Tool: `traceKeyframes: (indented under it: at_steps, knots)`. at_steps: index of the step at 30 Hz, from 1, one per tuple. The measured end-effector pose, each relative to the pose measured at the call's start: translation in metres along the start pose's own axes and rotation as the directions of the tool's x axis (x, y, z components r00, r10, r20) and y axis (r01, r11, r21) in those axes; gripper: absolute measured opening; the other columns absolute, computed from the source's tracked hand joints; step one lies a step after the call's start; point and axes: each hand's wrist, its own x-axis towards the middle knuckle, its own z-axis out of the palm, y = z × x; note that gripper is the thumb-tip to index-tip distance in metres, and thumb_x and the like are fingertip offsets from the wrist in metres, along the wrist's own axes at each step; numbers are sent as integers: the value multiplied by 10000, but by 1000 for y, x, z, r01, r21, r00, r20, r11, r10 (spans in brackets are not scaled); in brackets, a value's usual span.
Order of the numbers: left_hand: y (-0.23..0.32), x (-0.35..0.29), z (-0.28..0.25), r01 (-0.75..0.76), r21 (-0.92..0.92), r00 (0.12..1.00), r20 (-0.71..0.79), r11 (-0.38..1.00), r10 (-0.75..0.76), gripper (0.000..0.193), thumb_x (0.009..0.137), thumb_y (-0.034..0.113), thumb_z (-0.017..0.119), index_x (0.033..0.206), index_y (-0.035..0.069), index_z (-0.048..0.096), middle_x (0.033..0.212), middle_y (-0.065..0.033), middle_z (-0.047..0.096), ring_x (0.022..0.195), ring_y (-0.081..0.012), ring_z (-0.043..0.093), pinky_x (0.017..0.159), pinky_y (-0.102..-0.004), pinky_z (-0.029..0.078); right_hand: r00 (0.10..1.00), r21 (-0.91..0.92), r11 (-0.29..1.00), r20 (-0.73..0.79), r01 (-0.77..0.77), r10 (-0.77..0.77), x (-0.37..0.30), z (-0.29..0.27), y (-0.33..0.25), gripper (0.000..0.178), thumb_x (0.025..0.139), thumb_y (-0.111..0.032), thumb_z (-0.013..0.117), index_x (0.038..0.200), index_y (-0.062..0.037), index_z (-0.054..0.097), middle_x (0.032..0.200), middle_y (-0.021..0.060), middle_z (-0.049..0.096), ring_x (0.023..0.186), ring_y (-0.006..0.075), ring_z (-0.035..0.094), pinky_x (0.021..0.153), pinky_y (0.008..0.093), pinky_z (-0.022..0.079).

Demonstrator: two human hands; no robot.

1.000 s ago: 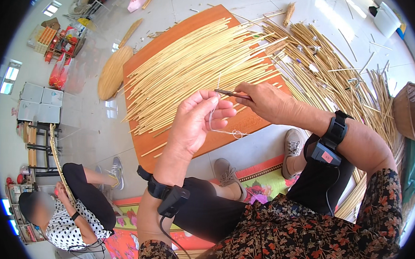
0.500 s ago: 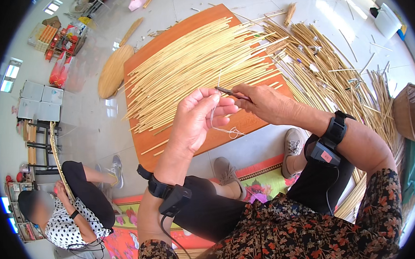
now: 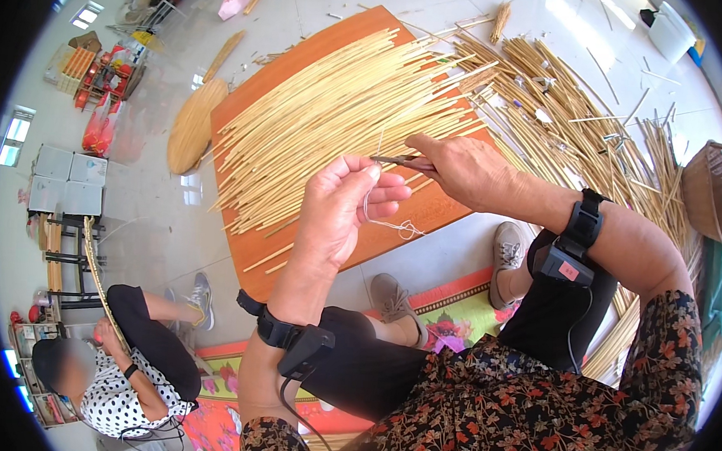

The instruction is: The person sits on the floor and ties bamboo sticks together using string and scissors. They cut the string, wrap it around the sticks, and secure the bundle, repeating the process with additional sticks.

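Observation:
My left hand [image 3: 335, 203] is raised over the near part of the board, thumb and index finger pinching a thin white thread [image 3: 398, 226]. Its other fingers are loosely bent, and the thread's curled tail hangs below them. My right hand [image 3: 473, 173] grips a small dark pair of scissors [image 3: 392, 160], whose tips meet the thread just above my left fingertips. Whether the blades have cut the thread, I cannot tell. Beneath both hands, many pale straw-like stalks [image 3: 318, 115] lie side by side on a reddish-brown board [image 3: 436, 218].
Loose stalks [image 3: 542, 96] are heaped on the floor at the right, beside a woven basket [image 3: 708, 193]. An oval woven piece [image 3: 196, 124] lies left of the board. At lower left another person [image 3: 133, 369] sits holding a long braided strip [image 3: 98, 267]. A flowered mat [image 3: 446, 313] lies under my feet.
The scissors' handles have spread a little, and my right thumb side has lifted slightly. My left hand keeps its pinch on the thread, nearly in place.

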Motion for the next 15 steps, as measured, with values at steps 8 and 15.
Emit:
traceKeyframes:
  at_steps: [8, 15]
  knots:
    - [11, -5, -2, 84, -133, 994, 78, 987, -75, 155, 1038, 126, 537, 1096, -2, 602, 1032, -188, 731, 897, -264, 758, 686, -308, 642, 991, 346, 937, 133, -46, 0, 0, 2, -1, 335, 1037, -316, 568, 1145, -8, 642, 935, 221, 699, 969, 384, 687, 842, 460, 539]
    - [8, -2, -11, 139, -139, 989, 66, 980, -131, 146, 1025, 128, 569, 1094, 8, 614, 991, -172, 738, 863, -241, 763, 639, -279, 636, 991, 347, 936, 130, -62, 18, 2, 1, -5, 332, 1040, -312, 560, 1149, -8, 640, 942, 208, 699, 964, 366, 692, 846, 456, 538]
